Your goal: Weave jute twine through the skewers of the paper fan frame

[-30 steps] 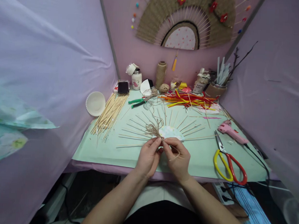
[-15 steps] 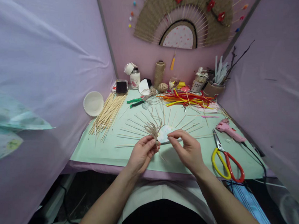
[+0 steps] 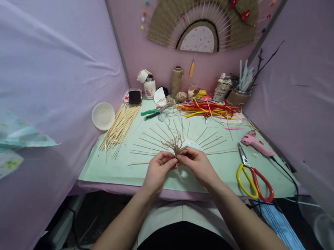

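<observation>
A bundle of brown twine fans upward between my two hands, its loose ends spread at the top. My left hand is closed on the bundle's lower part. Fingers of my right hand pinch the same bundle from the other side, the fingertips of both hands meeting. Thin strands hang below them. Behind the hands lies a pale patterned half-round piece, partly covered, with thin wooden sticks radiating from it over the green tabletop.
On the right lie scissors with yellow and red handles and a pink glue gun. Loose sticks are heaped at left beside a white dish. Green-handled pliers, a twine spool and red-yellow strips are farther back.
My right hand has moved left and now grips the twine bundle together with my left hand. The camera view has shifted slightly.
</observation>
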### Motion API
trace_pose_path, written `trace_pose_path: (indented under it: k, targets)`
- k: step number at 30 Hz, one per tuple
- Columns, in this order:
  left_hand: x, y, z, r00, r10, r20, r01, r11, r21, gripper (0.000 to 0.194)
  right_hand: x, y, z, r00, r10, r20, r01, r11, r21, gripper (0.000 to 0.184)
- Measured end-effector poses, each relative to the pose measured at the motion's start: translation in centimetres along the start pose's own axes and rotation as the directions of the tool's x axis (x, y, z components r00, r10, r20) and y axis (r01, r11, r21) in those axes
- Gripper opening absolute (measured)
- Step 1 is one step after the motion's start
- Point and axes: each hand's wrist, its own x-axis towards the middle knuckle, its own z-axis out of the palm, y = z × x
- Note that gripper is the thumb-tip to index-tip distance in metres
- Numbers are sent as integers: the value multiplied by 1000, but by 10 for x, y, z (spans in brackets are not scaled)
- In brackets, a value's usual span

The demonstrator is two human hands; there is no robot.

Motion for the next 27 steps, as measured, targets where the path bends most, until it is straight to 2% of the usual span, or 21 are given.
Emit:
trace_pose_path:
  k: [4,8,10,12,16,18,24,27]
  targets:
    - [1,3,3,992,116,-49,-113,991,73,21,3,5,11,998,-15,-67,22,994,110,16]
    - [3,3,11,991,72,-113,-84,992,-99,26,10,11,20,992,91,-90,-55,939,341,20]
    - [5,2,13,992,54,-115,-73,985,-160,30,13,12,21,988,130,-82,-88,916,392,21]
    - [8,2,12,992,72,-107,-85,988,-127,33,14,12,19,988,117,-98,-77,937,340,22]
    - [14,6,3,988,137,-67,-130,985,111,25,15,11,11,989,38,-145,-22,994,107,20]
    - [17,9,-1,991,132,-38,-122,973,198,21,15,10,8,990,23,-140,-18,999,43,19]
    - [20,18,-5,993,114,5,-108,925,364,19,14,10,6,996,74,-53,-73,997,5,20]
    - [19,12,-2,989,151,-10,-139,934,330,19,15,13,8,990,91,-109,-85,995,53,22]
